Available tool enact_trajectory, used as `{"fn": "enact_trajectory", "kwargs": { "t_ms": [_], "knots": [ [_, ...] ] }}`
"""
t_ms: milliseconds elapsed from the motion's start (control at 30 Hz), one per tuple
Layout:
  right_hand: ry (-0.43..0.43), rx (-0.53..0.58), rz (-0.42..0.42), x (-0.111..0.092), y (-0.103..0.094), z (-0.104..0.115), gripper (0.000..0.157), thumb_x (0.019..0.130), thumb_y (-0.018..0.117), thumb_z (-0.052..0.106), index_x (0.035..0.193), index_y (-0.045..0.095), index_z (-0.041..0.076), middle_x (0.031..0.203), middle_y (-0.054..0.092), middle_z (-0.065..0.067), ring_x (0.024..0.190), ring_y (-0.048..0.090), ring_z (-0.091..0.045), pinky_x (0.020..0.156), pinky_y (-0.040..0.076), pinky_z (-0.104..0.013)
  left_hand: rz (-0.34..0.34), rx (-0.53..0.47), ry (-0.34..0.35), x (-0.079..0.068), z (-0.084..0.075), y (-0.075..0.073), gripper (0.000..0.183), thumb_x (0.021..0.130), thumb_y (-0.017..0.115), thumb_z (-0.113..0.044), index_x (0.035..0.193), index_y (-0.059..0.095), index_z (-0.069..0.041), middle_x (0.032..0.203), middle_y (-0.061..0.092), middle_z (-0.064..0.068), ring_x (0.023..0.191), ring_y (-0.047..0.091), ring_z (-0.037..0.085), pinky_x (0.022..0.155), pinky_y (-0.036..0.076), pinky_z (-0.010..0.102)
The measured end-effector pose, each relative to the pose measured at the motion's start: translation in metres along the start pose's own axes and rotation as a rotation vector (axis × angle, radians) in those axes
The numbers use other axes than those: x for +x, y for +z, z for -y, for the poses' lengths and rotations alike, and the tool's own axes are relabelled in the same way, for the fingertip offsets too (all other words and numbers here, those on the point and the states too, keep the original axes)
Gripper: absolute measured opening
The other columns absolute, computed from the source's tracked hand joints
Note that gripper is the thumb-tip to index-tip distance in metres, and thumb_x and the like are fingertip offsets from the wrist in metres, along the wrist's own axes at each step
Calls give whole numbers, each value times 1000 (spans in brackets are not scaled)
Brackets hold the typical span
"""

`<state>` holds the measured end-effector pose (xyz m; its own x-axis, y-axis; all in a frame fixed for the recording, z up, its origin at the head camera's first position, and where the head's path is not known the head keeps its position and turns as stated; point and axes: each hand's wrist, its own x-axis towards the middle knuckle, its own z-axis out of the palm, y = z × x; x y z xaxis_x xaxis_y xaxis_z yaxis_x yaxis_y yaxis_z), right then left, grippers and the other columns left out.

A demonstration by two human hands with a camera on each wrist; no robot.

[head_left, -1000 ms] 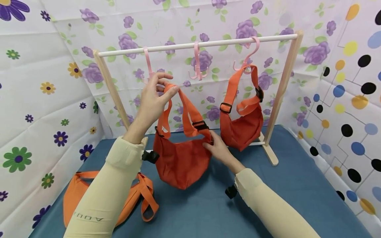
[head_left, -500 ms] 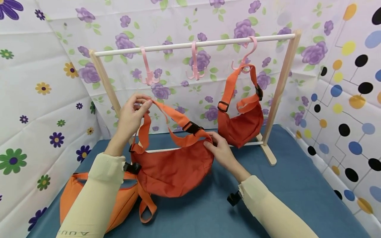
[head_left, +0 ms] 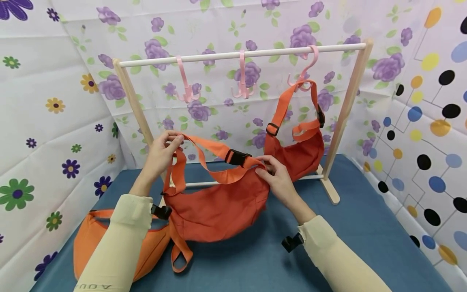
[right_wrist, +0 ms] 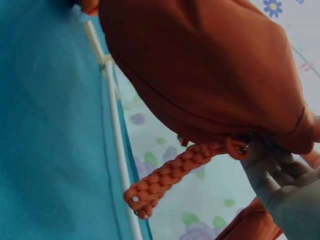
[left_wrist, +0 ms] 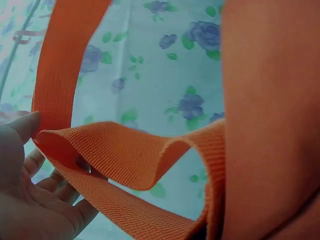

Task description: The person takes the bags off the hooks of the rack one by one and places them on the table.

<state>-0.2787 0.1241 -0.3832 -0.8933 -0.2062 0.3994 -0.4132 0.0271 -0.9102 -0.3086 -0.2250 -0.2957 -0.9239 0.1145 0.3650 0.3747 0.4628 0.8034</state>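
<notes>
Between my hands hangs a red-orange sling bag, held up off the table with its front facing me. My left hand pinches the top of its orange strap between thumb and fingers; the strap loop sags open in the left wrist view. At the bag's upper right end, my right hand grips the fabric near the strap's black buckle. A braided cord pull dangles beside the right fingers in the right wrist view. Above my left hand, a pink hook carries no bag.
A wooden rack with a white rod stands at the back. Its middle hook is bare; a similar bag hangs from the right hook. A lighter orange bag lies at left, partly behind my left sleeve.
My left hand has come down and leftward from beside the left hook, bringing the strap along. The bag is now stretched wider and more level. My right hand keeps its grip, shifting slightly right.
</notes>
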Motion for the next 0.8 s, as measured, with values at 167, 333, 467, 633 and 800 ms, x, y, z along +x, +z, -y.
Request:
{"fn": "enact_trajectory", "kwargs": {
  "t_ms": [167,333,467,633,800],
  "knots": [
    [42,139,-78,1,-1,14,35,102,66,12,136,61,4,109,74,-14,86,71,-19,72,60,-30,84,-44,-48,-1,21,8,49,111,48,-40,138,55,0,127,61,23,105,63,23,82,53,24],
    [79,214,-162,1,0,33,30,103,65,12,131,62,3,99,74,-3,82,71,-18,72,60,-29,193,-94,-90,-8,40,19,49,113,45,-39,138,54,1,130,60,25,116,59,29,93,49,28],
    [94,271,-191,0,0,44,25,104,63,10,128,63,5,98,75,-2,82,72,-18,75,60,-29,270,-107,-117,-14,51,30,50,113,42,-43,136,54,1,131,57,27,112,60,31,90,50,34],
    [126,325,-198,0,-1,52,21,104,63,13,125,63,7,101,74,-3,82,71,-17,77,60,-29,322,-119,-142,-20,58,42,51,113,42,-43,139,52,-1,133,56,24,119,60,34,99,53,47],
    [167,361,-207,1,-1,60,21,104,63,15,124,63,8,103,73,-2,83,72,-16,78,60,-28,410,-142,-120,-25,66,53,48,114,40,-37,142,48,2,137,53,24,132,53,41,106,47,57]
  ]
}}
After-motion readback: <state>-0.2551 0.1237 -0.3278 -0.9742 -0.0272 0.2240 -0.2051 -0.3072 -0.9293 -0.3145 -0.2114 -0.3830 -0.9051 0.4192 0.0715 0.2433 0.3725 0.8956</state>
